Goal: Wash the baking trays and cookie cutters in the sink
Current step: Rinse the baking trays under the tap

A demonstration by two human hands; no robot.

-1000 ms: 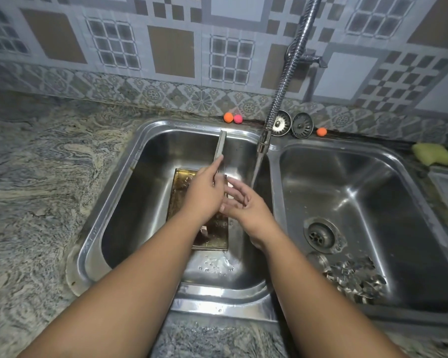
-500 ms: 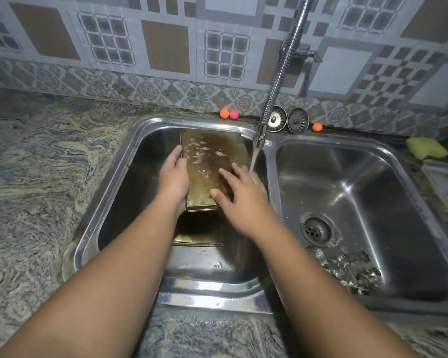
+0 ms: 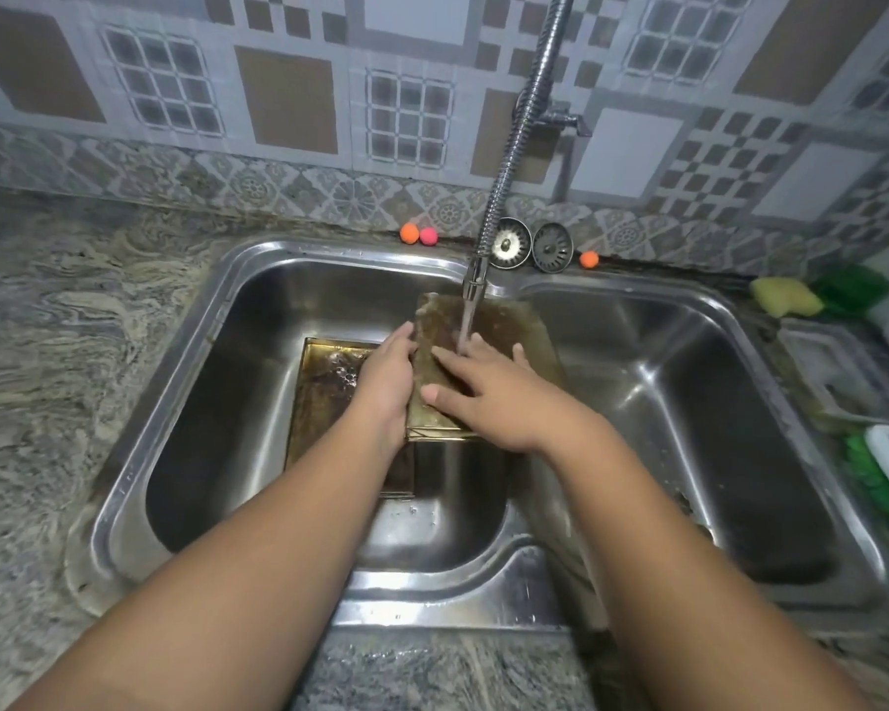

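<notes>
A brownish baking tray [image 3: 504,325] is tilted up over the divide of the double sink [image 3: 216,310], under running water from the flexible tap [image 3: 476,279]. My left hand [image 3: 386,387] grips the tray's left edge. My right hand [image 3: 494,397] lies flat on the tray's face with fingers spread. A second tray [image 3: 324,392] lies flat on the bottom of the left basin, partly hidden by my left arm. The cookie cutters are hidden behind my right arm.
Two sink strainers [image 3: 532,246] and small orange and pink balls [image 3: 418,234] sit at the back rim. A yellow sponge [image 3: 786,296] and a green scrubber [image 3: 850,288] lie at the right. A marbled stone counter [image 3: 47,351] surrounds the sink.
The tray went from edge-on to facing me, then shifted right under the water stream. My right hand moved onto its face. My arm now covers the cutters in the right basin.
</notes>
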